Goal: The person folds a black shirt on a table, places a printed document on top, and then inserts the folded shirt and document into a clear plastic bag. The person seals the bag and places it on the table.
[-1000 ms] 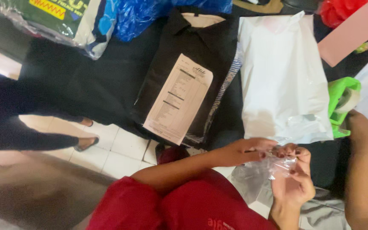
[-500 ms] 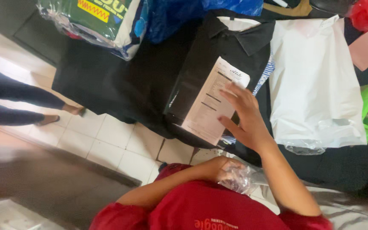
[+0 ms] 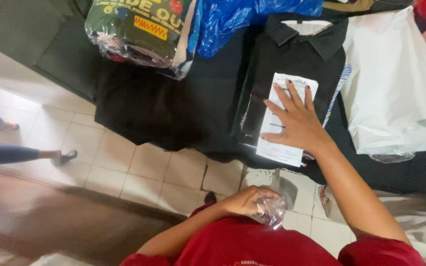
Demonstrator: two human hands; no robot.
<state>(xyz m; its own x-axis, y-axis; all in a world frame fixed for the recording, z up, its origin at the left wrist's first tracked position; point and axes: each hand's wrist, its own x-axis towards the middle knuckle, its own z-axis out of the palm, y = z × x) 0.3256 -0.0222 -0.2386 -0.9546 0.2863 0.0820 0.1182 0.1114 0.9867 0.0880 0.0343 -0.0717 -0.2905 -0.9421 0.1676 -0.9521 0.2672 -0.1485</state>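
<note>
The worktop, draped in black cloth, carries everything. At its far edge sits a clear-wrapped bundle with green and yellow print, touching a blue plastic bag on its right. Toward the worktop's right edge lies a white plastic bag, flat and smooth. Between the 2 bags, reaching the near edge, lies the folded black shirt in its clear sleeve, collar pointing to the far edge. A white paper sheet rests on its lower half. Your right hand presses flat on that sheet, fingers spread and released, grasping nothing. Your left hand hangs off the near edge above the tiled floor, fingers clenched around crumpled clear plastic.
</note>
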